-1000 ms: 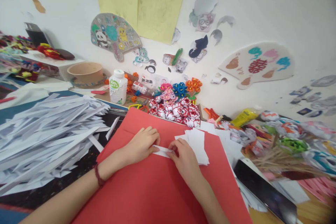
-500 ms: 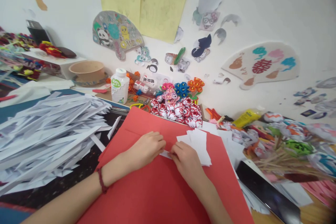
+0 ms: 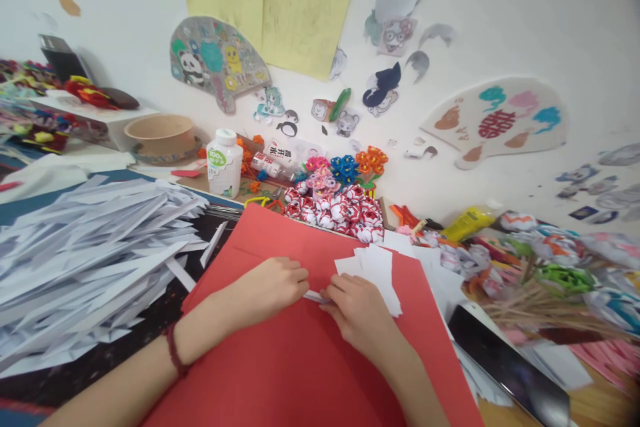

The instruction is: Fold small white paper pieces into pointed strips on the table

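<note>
A narrow piece of white paper (image 3: 315,296) lies between my two hands, over a large red sheet (image 3: 300,360). My left hand (image 3: 280,287) is closed at its left end, with the fingertips curled over and partly hidden. At the other end my right hand (image 3: 357,310) pinches it between thumb and fingers. Most of the paper is covered by the hands. Just behind my right hand, a few loose white paper pieces (image 3: 377,273) overlap on the red sheet.
To the left is a big heap of folded white paper strips (image 3: 100,253). Red-and-white paper flowers (image 3: 340,210) crowd the back, beside a white bottle (image 3: 224,163). A black phone (image 3: 510,367) lies at the right, near bundled sticks and paper flowers (image 3: 565,280).
My hands stay on the white paper, the left shifted slightly left and down. A bit more of the paper's folded edge shows between them. The whole view has shifted slightly.
</note>
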The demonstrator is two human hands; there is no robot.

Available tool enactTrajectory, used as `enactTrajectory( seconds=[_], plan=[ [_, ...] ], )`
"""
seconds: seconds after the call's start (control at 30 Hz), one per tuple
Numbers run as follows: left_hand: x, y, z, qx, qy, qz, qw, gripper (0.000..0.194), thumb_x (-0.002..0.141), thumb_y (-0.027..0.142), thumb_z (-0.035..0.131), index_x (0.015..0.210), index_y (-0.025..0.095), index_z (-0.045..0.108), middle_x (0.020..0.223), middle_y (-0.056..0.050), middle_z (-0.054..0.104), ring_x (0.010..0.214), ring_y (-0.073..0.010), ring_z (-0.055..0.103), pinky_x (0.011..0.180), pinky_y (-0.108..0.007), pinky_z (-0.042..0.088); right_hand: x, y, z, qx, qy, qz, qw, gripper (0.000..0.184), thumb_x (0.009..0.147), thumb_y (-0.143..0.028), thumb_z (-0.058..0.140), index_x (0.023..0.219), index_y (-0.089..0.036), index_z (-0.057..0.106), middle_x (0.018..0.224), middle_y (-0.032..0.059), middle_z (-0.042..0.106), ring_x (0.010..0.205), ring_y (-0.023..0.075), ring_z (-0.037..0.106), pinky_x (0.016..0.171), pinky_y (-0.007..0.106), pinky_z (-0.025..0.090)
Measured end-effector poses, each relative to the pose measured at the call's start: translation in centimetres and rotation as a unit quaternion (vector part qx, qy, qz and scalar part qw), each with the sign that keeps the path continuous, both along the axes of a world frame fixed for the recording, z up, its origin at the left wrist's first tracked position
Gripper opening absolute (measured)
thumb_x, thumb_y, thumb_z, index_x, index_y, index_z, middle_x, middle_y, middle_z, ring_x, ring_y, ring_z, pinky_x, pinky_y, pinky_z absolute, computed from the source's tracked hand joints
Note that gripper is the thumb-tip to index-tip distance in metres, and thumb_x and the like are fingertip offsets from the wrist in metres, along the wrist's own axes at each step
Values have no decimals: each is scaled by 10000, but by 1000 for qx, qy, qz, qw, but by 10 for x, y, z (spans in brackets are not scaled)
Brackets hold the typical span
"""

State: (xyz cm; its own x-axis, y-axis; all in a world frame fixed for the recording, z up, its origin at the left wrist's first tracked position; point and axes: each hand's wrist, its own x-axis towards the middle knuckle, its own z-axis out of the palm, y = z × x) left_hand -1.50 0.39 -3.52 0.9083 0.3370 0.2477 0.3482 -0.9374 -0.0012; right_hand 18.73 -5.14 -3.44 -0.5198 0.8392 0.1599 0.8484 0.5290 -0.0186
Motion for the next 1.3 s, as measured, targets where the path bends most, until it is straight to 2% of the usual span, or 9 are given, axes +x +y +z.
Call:
enactTrajectory(
  seconds=[0.1, 0.27, 0.4, 0.53, 0.7, 0.87, 1.0, 1.17, 1.3],
  plan=[
    [5, -2, -2, 21, -11, 2, 1000, 163, 879, 114, 469, 743, 151, 551, 731, -35, 563, 682, -164, 527, 629, -288, 370, -2, 3, -3, 24, -17, 7, 1000, 120, 863, -171, 533, 748, -171, 569, 757, 25, 578, 684, 163, 519, 589, 288, 345],
    [8, 0, -6, 32, -5, 21, 999, 116, 877, 157, 497, 766, 151, 530, 770, -43, 569, 729, -188, 520, 653, -308, 365, -4, 6, -7, 46, -32, 6, 998, 134, 836, -84, 510, 751, -162, 578, 735, 32, 585, 666, 165, 525, 607, 285, 372],
    [9, 2, -8, 32, -10, 35, 999, 118, 881, 141, 476, 768, 153, 508, 780, -48, 566, 735, -191, 499, 635, -315, 349, -6, 7, -9, 49, -19, 2, 999, 109, 855, -138, 512, 775, -160, 582, 747, 43, 588, 706, 188, 531, 633, 297, 371],
    [12, -2, -6, 6, -32, 48, 998, 136, 894, 156, 436, 776, 157, 503, 801, -52, 564, 739, -189, 486, 639, -316, 345, -7, 5, -14, 67, 25, 13, 997, 190, 896, -112, 422, 790, -160, 572, 726, 45, 576, 701, 184, 511, 627, 291, 347],
    [14, -7, -7, -44, -47, 38, 997, 126, 908, 155, 405, 837, 163, 509, 804, -42, 594, 729, -176, 514, 661, -298, 360, -5, 0, -22, 68, 100, -15, 993, 265, 830, -9, 388, 679, -161, 543, 618, 23, 527, 568, 153, 454, 550, 275, 300],
    [9, -5, -4, -74, -65, 71, 993, 215, 939, 236, 376, 785, 163, 506, 692, -17, 606, 591, -132, 532, 540, -252, 307, -1, 1, -18, 58, 166, -48, 983, 211, 864, -106, 447, 692, -163, 553, 609, 13, 542, 553, 140, 475, 549, 253, 305],
    [4, -1, 1, -80, -74, 98, 989, 314, 948, 324, 349, 723, 163, 497, 642, -12, 596, 542, -120, 521, 511, -237, 283, 5, 5, -15, 41, 223, -52, 973, 203, 888, -161, 460, 723, -157, 577, 647, 24, 585, 585, 140, 525, 568, 236, 337],
    [2, 1, 4, -92, -79, 92, 988, 198, 930, 211, 377, 794, 172, 516, 712, -22, 613, 612, -136, 542, 544, -227, 319, 10, 8, -18, 38, 258, -59, 964, 231, 848, -61, 417, 757, -169, 600, 693, 27, 620, 623, 143, 555, 586, 226, 359],
    [2, 0, 4, -107, -74, 93, 987, 160, 910, 178, 397, 811, 175, 522, 711, -21, 621, 618, -142, 555, 555, -224, 336, 9, 8, -20, 49, 270, -65, 960, 246, 832, -48, 405, 736, -175, 593, 674, 15, 621, 599, 135, 553, 565, 220, 356]
  ],
)
